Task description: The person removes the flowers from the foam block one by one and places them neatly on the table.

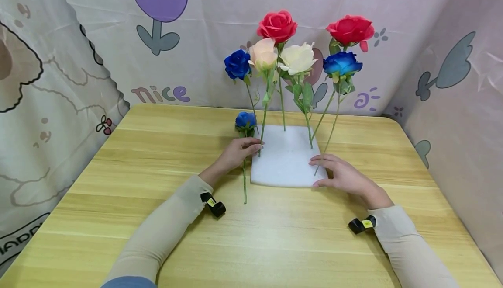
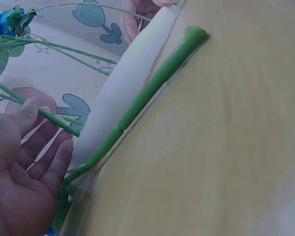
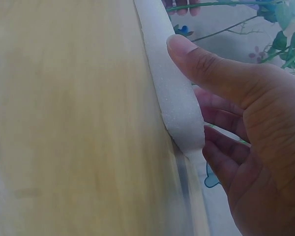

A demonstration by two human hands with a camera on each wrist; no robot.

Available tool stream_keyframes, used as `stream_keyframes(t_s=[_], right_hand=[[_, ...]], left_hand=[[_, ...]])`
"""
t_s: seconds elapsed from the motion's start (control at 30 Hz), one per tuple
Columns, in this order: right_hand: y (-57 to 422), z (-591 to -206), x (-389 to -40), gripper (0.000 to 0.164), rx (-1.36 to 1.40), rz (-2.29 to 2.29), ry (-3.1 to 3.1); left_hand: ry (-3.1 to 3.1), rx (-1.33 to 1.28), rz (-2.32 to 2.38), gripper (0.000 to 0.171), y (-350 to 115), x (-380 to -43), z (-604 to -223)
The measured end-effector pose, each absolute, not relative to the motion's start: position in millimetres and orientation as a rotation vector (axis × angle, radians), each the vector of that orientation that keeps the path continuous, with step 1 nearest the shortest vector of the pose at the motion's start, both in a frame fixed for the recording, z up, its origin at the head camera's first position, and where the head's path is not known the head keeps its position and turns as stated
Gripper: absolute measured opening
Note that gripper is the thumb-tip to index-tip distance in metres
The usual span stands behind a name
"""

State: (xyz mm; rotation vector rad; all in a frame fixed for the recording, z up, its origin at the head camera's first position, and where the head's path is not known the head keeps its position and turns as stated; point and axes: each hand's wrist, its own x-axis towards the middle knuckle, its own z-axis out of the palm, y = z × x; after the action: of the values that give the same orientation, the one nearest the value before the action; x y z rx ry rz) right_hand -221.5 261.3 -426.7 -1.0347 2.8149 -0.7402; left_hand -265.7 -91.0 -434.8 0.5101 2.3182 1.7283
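Observation:
A white foam board (image 1: 284, 165) lies on the table with several artificial roses standing in it. My left hand (image 1: 239, 151) is at the board's left edge, its thumb and fingers pinching the lower stem of the peach rose (image 1: 263, 55); the left wrist view shows that stem (image 2: 54, 118) between thumb and fingers. Under this hand lies a loose blue rose (image 1: 245, 122), its stem end toward me. My right hand (image 1: 339, 173) grips the board's front right corner, thumb on the front edge (image 3: 174, 83). The stem of the right blue rose (image 1: 342, 64) passes close to those fingers.
Also standing in the board are a white rose (image 1: 297, 59), two red roses (image 1: 277, 26) and another blue rose (image 1: 237, 64). Behind the wooden table (image 1: 188, 148) hangs a printed curtain (image 1: 220, 8). Black wrist cameras (image 1: 213, 205) sit at both cuffs.

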Motion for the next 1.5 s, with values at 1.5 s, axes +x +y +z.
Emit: stream_keyframes(t_s=[1.5], right_hand=[[262, -428, -222, 0.067, -1.003, -0.764, 2.805]], left_hand=[[2.358, 0.535, 1.798, 0.022, -80, -263, -430]])
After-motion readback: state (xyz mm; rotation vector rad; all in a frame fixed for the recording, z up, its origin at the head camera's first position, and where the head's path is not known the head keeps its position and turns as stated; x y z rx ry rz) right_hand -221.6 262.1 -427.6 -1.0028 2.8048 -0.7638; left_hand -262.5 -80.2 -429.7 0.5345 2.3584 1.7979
